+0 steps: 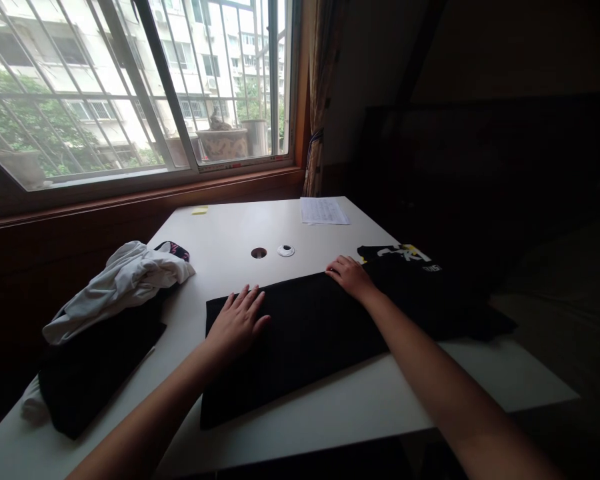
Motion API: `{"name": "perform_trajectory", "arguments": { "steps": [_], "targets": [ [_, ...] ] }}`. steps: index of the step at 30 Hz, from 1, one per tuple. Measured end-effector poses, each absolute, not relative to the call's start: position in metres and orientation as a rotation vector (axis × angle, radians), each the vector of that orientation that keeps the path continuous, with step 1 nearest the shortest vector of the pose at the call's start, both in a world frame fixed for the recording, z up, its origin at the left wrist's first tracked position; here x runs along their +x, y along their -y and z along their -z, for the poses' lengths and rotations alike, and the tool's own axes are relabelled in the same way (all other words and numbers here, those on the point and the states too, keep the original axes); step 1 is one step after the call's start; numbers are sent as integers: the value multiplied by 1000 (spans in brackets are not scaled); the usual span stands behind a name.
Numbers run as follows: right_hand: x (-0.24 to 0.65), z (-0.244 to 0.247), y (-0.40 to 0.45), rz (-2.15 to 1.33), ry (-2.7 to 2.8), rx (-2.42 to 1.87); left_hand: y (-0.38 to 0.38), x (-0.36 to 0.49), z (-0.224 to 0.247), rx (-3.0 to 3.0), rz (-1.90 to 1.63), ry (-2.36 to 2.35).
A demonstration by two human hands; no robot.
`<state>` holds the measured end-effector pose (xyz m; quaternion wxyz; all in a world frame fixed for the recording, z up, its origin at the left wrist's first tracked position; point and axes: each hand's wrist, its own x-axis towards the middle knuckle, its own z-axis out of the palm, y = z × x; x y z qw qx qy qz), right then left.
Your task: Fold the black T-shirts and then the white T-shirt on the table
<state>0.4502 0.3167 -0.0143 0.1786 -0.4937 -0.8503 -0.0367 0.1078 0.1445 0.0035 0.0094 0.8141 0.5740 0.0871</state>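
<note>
A black T-shirt (300, 340) with a white and yellow print near its right end lies stretched lengthwise across a white table (230, 230). What looks like a sleeve sticks out at its right. Palm down near the left end, my left hand (237, 323) rests flat on the cloth with its fingers spread. My right hand (349, 275) is at the far edge, close to the print, its bent fingers closed on the cloth there. The exact grip of those fingertips is partly hidden.
A heap of grey-white and black clothes (115, 293) lies on the table's left side. Farther back are a round cable hole (259, 253), its white cover (286, 251), papers (324, 211) and a yellow note (200, 210). A barred window (220, 87) stands behind.
</note>
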Motion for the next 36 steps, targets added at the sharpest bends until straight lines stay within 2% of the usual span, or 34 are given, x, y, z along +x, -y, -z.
{"name": "perform_trajectory", "arguments": {
  "steps": [6, 12, 21, 25, 30, 36],
  "targets": [
    [456, 13, -318, 213, 2347, -1464, -152, 94, 18, 2491, -266, -1920],
    [478, 21, -328, 99, 2250, -1608, -143, 87, 22, 2516, -233, -1962],
    [490, 27, -330, 73, 2371, -1447, -134, 61, 20, 2424, -80, -2105],
    [517, 26, -330, 54, 2393, -1631, -133, 18, 18, 2355, 7, -2178],
    [563, 29, -333, -16, 2159, -1966, -134, -29, 19, 2405, 30, -2223],
    [575, 28, -333, -43, 2031, -1993, -132, -32, 15, 2456, 48, -2261]
  ]
}}
